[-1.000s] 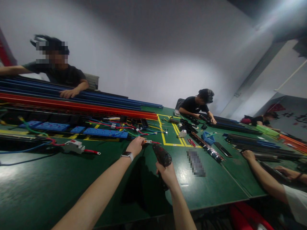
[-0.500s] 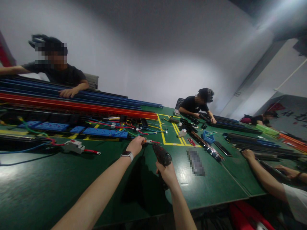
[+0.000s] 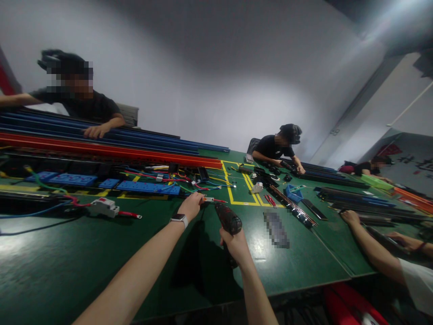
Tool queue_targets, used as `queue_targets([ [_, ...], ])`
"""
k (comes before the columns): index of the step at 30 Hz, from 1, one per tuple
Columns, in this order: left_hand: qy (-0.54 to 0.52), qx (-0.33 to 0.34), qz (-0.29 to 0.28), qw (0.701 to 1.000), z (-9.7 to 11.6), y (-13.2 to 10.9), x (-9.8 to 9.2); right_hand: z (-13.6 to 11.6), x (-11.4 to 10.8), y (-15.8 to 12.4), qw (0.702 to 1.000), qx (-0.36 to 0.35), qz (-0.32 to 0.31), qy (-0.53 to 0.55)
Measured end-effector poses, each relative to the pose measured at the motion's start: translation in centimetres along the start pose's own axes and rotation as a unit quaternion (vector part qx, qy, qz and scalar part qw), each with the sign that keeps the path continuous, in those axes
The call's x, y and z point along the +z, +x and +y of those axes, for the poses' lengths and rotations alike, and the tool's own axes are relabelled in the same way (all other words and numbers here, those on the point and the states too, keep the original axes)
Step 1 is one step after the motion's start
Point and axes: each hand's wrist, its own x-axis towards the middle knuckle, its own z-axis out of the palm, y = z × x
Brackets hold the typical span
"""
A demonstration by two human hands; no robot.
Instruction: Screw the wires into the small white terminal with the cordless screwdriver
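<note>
My left hand, with a watch on its wrist, is closed around a small white circuit breaker with an orange mark. A short red wire comes out of its right side. Most of the breaker is hidden behind my fingers. My right hand grips a black cordless drill by its handle. The drill's nose points forward, close to the red wire; whether its bit touches the breaker I cannot tell. To the left, another white circuit breaker with red wires lies on the green table.
Blue socket strips and loose wires lie beyond my left hand, before long orange and blue rails. Right stand a blue bin, red-handled tool and blurred flat object. Several co-workers sit around the table.
Both my hands and the drill keep the same position. The co-worker at the far left has shifted the head slightly to the left.
</note>
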Motion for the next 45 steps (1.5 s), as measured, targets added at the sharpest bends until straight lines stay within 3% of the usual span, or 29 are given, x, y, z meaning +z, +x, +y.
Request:
queue_targets([
  [45,0.01,-0.011,-0.004,1.0,0.5,-0.1,-0.3,-0.5,-0.1,-0.1,1.0,-0.012,-0.007,0.015],
])
